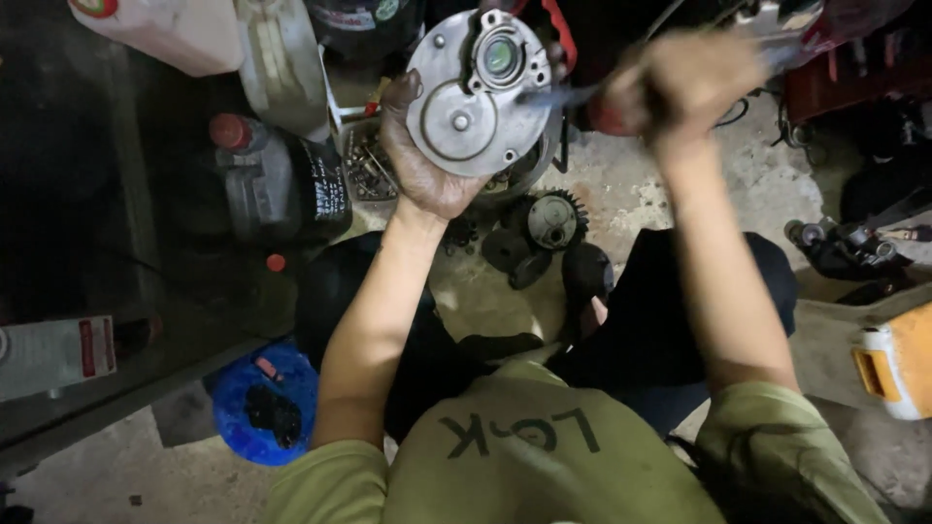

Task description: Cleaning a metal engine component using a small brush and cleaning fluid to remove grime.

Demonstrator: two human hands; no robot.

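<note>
My left hand [416, 160] grips a round grey metal cover plate [476, 92] from its left side and holds it up in front of me, its flat face turned toward the camera. A small glassy round port sits near the plate's top. My right hand [680, 82], blurred by motion, is closed on a red-handled screwdriver [573, 97] whose tip points left at the plate's right edge.
On the concrete floor below lie black gears and round parts [553, 221], and a tray of small screws [367, 167]. Plastic jugs [272, 180] stand at left, a blue lid [264, 403] lower left, a yellow container [898, 359] at right. My knees frame the parts.
</note>
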